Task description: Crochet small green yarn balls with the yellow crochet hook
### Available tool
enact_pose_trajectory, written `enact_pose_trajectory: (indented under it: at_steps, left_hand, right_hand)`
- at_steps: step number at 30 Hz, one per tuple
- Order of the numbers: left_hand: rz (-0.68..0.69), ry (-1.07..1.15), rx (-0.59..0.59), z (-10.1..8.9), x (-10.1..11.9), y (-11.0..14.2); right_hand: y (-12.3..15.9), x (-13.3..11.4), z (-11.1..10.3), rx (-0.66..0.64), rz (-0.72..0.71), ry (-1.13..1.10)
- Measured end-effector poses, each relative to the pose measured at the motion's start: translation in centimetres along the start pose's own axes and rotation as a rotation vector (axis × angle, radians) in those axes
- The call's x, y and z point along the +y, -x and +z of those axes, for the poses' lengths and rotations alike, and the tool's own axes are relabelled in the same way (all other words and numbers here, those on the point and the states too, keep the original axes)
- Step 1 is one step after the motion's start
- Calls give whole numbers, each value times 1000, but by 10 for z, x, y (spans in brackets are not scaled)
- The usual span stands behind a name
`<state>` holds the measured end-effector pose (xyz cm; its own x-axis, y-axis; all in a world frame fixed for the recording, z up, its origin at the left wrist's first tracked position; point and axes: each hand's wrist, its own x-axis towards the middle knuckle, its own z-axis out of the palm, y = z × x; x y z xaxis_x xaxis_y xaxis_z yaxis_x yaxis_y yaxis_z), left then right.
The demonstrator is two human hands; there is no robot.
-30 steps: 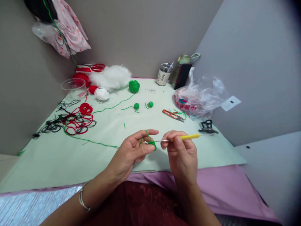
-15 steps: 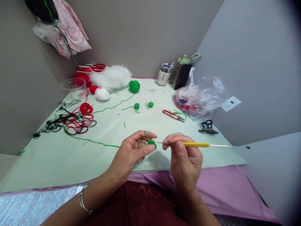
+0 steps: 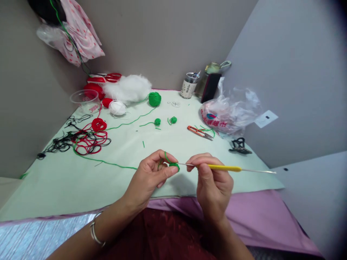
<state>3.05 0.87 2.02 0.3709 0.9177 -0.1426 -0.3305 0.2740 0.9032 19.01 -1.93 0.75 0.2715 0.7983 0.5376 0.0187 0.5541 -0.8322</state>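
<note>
On the left, limp green yarn (image 3: 108, 163) runs across the cloth to your left hand (image 3: 148, 173), and a strand slants up to your index finger. Your left thumb and fingers are closed in a pinch on a small, tightly stitched green piece (image 3: 174, 166), rounded and nubbly, held just past the thumb tip. At its right edge is the thin metal tip of a crochet hook (image 3: 225, 168); whether it sits inside a stitch is too small to tell. Your right hand (image 3: 214, 180) grips the hook's smooth yellow handle, fingers curled shut around it pen-fashion.

The pale cloth (image 3: 121, 191) lies flat beneath both hands, its near edge passing under your wrists. A narrow gap separates your hands, and the hook's rear metal end reaches out to the right, near the grey wall (image 3: 306, 187).

Farther left lies a loose black tangle (image 3: 59, 142) mixed with red loops (image 3: 92, 144). Fluffy white stuffing (image 3: 128, 88) and a green ball (image 3: 154, 99) sit behind your hands, then orange-handled snips (image 3: 200, 133), a crinkled plastic bag (image 3: 227, 112) and a black clip (image 3: 240, 146), just beyond the hook.
</note>
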Motion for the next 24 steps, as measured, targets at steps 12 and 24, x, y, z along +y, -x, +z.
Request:
enact_pose_trajectory:
  at_steps: [12, 24]
  left_hand:
    - [44, -181, 24, -1, 0, 1]
    - [9, -62, -44, 5, 5, 1]
  right_hand:
    - [3, -3, -3, -65, -82, 154]
    - [-5, 2, -1, -36, 203, -236]
